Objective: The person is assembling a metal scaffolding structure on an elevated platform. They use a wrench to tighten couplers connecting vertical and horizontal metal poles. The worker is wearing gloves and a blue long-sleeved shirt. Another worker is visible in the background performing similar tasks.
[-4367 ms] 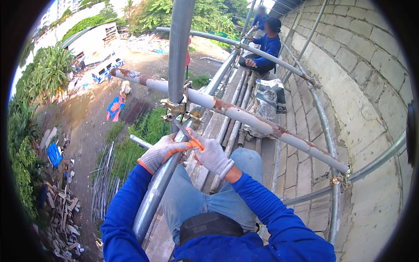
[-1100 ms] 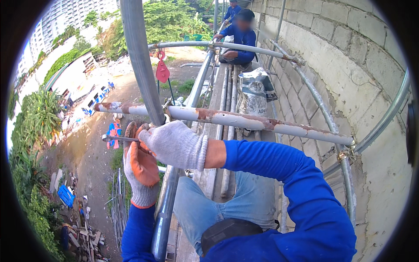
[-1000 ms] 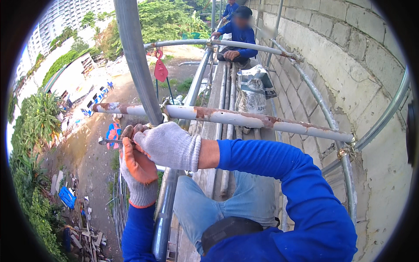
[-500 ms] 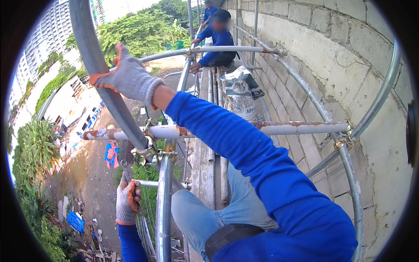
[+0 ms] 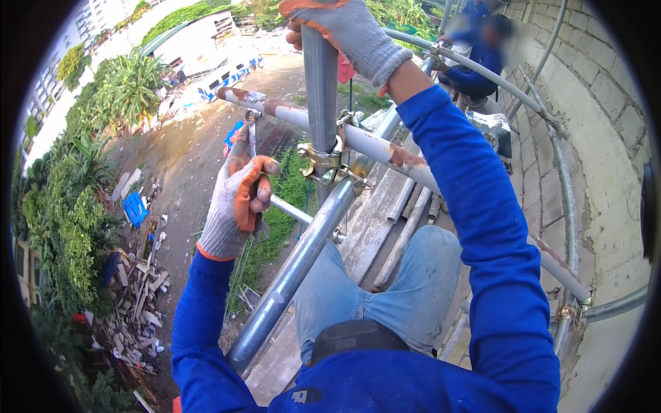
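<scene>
My left hand (image 5: 237, 196), in a grey glove with orange palm and fingers, is closed around a metal wrench (image 5: 252, 134); its ring end points up. That hand is left of a brass-coloured scaffold clamp (image 5: 321, 162), apart from it. My right hand (image 5: 354, 34), gloved alike, is wrapped round the upper part of a grey upright scaffold tube (image 5: 321, 93). The clamp sits at this tube's lower part, where a rust-patched white cross tube (image 5: 372, 143) and a shiny lengthwise tube (image 5: 292, 268) meet. The upright's top is hidden by my glove and the frame's edge.
I sit on planks (image 5: 375, 220) with loose pipes (image 5: 406, 248) beside my legs. A block wall (image 5: 606, 138) runs along the right. A co-worker in blue (image 5: 475, 72) is farther along the scaffold. Open ground (image 5: 172, 179) with scrap wood (image 5: 141, 296) lies far below left.
The view has swung left and down. My right hand still grips the upright tube, which now stands nearly vertical in view. My left hand, still holding the wrench, appears higher and nearer the clamp.
</scene>
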`<move>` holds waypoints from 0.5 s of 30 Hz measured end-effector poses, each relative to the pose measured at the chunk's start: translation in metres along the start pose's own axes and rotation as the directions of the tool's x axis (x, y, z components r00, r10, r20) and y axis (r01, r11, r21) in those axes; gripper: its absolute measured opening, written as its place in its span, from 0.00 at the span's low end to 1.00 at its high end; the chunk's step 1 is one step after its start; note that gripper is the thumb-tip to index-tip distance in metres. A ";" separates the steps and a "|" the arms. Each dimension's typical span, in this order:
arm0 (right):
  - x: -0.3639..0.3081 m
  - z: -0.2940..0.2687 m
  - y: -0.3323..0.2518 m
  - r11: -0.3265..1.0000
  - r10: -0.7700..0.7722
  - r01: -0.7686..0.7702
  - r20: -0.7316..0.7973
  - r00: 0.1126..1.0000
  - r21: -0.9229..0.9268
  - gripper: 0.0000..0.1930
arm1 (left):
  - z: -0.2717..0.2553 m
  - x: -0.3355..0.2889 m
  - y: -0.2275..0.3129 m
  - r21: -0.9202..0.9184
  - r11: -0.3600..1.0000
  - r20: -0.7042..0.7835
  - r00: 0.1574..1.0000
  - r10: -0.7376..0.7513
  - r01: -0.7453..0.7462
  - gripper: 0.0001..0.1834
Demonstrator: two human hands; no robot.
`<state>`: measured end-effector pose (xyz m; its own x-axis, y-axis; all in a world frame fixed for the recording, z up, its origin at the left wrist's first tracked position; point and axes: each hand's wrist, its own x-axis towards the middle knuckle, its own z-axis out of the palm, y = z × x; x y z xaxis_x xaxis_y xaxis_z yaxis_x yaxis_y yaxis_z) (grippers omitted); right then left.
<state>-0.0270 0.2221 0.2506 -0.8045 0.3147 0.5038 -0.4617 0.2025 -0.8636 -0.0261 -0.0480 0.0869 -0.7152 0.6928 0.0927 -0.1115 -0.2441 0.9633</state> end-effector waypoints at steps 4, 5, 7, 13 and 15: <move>0.000 -0.005 -0.005 0.994 -0.007 0.008 0.012 1.000 -0.105 0.15 | 0.039 0.004 0.012 -0.282 0.943 -0.163 0.977 0.135 -0.177 0.10; -0.001 -0.007 -0.005 0.991 -0.021 0.025 0.034 0.999 -0.133 0.15 | 0.046 0.008 0.011 -0.345 0.924 -0.183 0.977 0.109 -0.168 0.11; -0.001 -0.009 -0.005 0.982 -0.044 0.058 0.078 0.996 -0.181 0.15 | 0.048 0.016 0.008 -0.490 0.852 -0.165 0.979 0.117 -0.184 0.13; -0.003 -0.002 0.002 0.989 -0.073 0.068 -0.038 0.997 -0.130 0.09 | -0.008 -0.005 -0.012 -0.092 0.942 0.026 0.947 -0.321 0.322 0.21; -0.003 0.001 0.006 0.979 -0.200 0.200 -0.029 0.979 0.026 0.08 | -0.021 -0.015 -0.019 -0.045 0.903 -0.004 0.904 -0.428 0.428 0.22</move>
<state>-0.0275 0.2215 0.2441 -0.6847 0.2951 0.6664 -0.6229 0.2375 -0.7453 -0.0279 -0.0684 0.0618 -0.6015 0.7277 -0.3297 -0.4377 0.0451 0.8980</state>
